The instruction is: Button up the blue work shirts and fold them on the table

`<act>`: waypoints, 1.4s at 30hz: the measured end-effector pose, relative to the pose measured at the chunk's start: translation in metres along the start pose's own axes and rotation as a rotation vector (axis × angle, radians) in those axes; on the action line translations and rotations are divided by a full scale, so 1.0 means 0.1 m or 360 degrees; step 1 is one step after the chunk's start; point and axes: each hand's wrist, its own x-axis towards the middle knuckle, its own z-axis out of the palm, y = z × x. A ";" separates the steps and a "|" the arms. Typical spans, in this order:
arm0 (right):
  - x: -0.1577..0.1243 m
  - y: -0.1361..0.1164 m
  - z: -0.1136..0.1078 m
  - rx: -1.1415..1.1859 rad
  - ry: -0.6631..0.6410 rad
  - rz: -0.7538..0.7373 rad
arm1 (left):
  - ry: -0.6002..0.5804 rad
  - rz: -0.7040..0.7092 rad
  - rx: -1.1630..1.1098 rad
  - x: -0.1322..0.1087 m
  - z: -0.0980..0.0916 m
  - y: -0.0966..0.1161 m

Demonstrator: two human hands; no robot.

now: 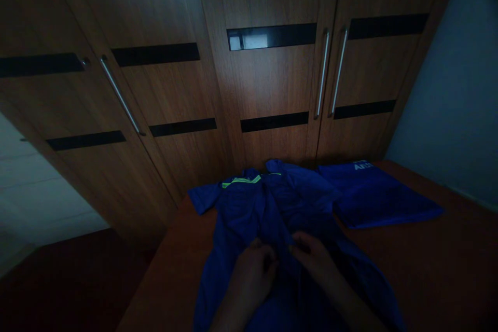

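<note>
A dark blue short-sleeved garment (237,212) with green-yellow stripes near its top lies spread out, front opening upward, its collar end toward the cupboard. On its left front edge my left hand (257,270) is closed, the fingers curled around fabric. My right hand (311,257) pinches the other front edge between thumb and fingers, a short way to the right. Dim light hides the exact grip and any fastenings there. The lower part of the garment runs out of view beneath my forearms.
The garment rests on a reddish-brown table (175,264). To its right lies a folded blue cloth or bag (385,197) with white lettering. Behind the table rises a wooden wardrobe (268,83) with metal handles. A pale wall (447,114) stands at the right.
</note>
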 end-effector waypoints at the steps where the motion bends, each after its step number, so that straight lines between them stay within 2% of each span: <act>1: 0.00 0.00 0.00 -0.0014 0.0003 -0.0008 | -0.0012 0.0005 -0.0019 -0.01 0.00 -0.01; 7: -0.02 -0.02 0.00 -0.0003 0.0033 0.0026 | -0.0058 -0.0090 0.0182 -0.03 0.05 -0.02; 14: -0.02 -0.04 0.01 0.0025 -0.0004 -0.0022 | -0.0147 0.0017 0.0383 -0.14 -0.02 0.03; 20: -0.03 -0.02 0.04 0.0065 0.0001 -0.0023 | -0.0070 -0.0049 0.0445 -0.10 -0.06 0.10; 27: -0.02 0.01 0.09 0.0103 -0.0050 -0.0152 | 0.0158 -0.0048 0.0498 0.16 -0.16 0.28; 30: -0.04 -0.02 0.11 0.0022 -0.0065 -0.0160 | 0.0168 -0.0085 0.0523 0.24 -0.15 0.33; 33: -0.06 -0.04 0.12 -0.0141 -0.0027 -0.0188 | 0.0144 -0.0048 0.0315 0.28 -0.10 0.29; 37: -0.09 -0.05 0.15 -0.0380 0.0016 -0.0268 | 0.0288 0.0009 -0.0315 0.30 0.00 0.14; 39: -0.10 -0.05 0.17 -0.0416 0.0000 -0.0310 | 0.0305 -0.0073 -0.0741 0.31 0.05 0.06; 42: -0.12 -0.08 0.20 -0.0423 -0.0037 -0.0346 | 0.0199 -0.0299 -0.1329 0.33 0.10 -0.02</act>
